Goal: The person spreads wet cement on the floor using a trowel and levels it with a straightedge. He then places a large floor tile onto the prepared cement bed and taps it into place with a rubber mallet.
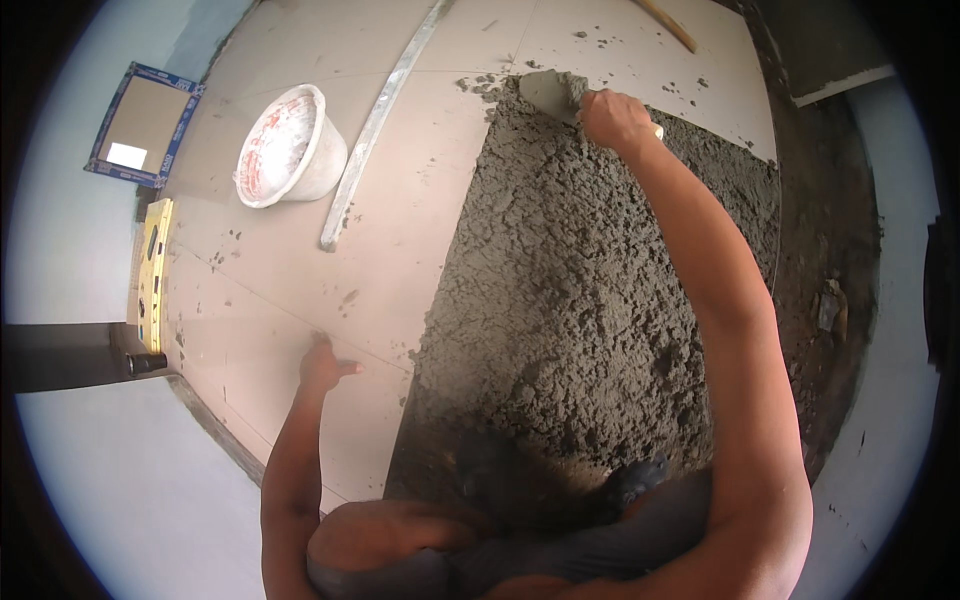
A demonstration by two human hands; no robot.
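Note:
My right hand (613, 117) is stretched far forward, gripping the handle of a trowel (553, 93) whose mortar-coated blade rests at the far left corner of a rough grey mortar bed (580, 280). My left hand (325, 365) lies flat with fingers apart on the beige floor tiles (270, 330), just left of the mortar's edge, holding nothing. My knees are at the near edge of the mortar.
A white bucket (290, 147) stands on the tiles at the far left. Beside it lies a long metal straightedge (375, 125). A yellow spirit level (153, 272) rests along the left wall. A wooden stick (668, 24) lies at the far edge.

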